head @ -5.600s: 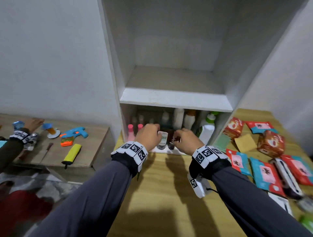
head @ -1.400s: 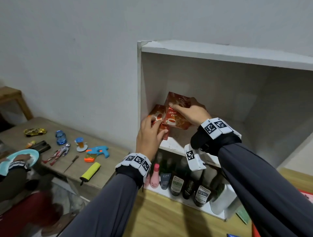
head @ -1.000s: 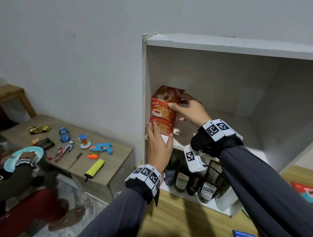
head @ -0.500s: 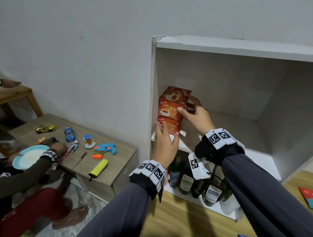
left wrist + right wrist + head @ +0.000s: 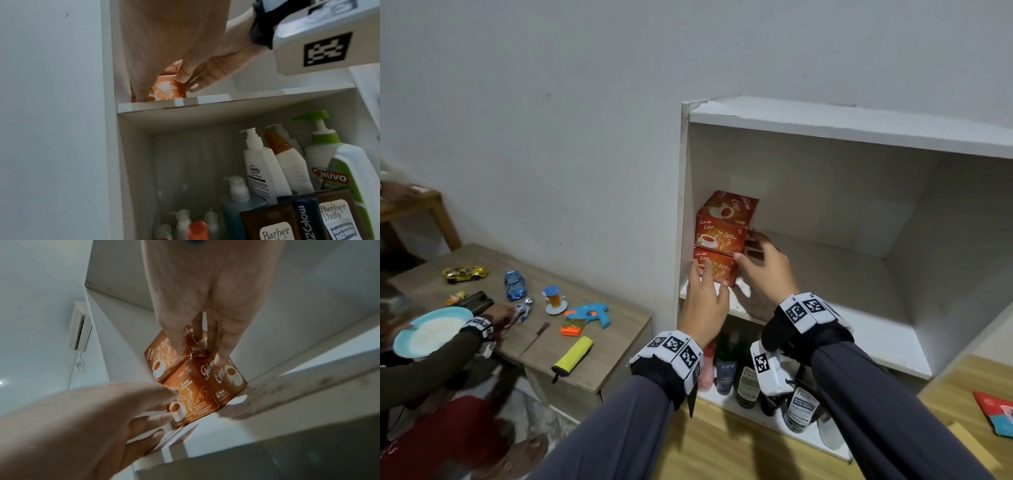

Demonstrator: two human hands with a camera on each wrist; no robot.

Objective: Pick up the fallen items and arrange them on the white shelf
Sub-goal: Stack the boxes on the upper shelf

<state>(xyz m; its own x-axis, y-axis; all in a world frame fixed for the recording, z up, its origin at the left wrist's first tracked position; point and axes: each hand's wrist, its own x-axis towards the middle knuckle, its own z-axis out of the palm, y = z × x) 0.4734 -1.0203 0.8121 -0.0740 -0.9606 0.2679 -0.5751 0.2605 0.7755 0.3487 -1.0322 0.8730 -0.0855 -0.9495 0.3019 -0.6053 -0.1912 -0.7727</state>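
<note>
Sleeves: two grey-sleeved forearms reach forward, each wrist wearing a white band with black square markers.
Lower compartment: behind the wrists, bottles (image 5: pixel 724 373) and pump dispensers (image 5: pixel 259 164) stand packed together at the bottom of the white shelf (image 5: pixel 825 325).
Left hand: the left hand (image 5: pixel 703 305) is raised at the front left edge of the middle board, fingers straight and slightly apart, tips touching the front face of the lower tea box (image 5: pixel 717 269).
Right hand: the right hand (image 5: pixel 765 270) sits just right of the boxes, fingers straight and spread, thumb tip on the lower box's right front corner and fingertips against the right side of the stack.
Tea boxes: the lower tea box stands on the middle board, tight in its left corner; the upper tea box (image 5: pixel 724 226) sits squarely on top, upright.
Side table: to the left, a low wooden table (image 5: pixel 616 356) holds toy cars, a blue toy gun (image 5: pixel 585 317) and a yellow cylinder (image 5: pixel 573 354).
Other person: at far left, a dark-sleeved arm beside a light blue plate (image 5: pixel 428 330).
</note>
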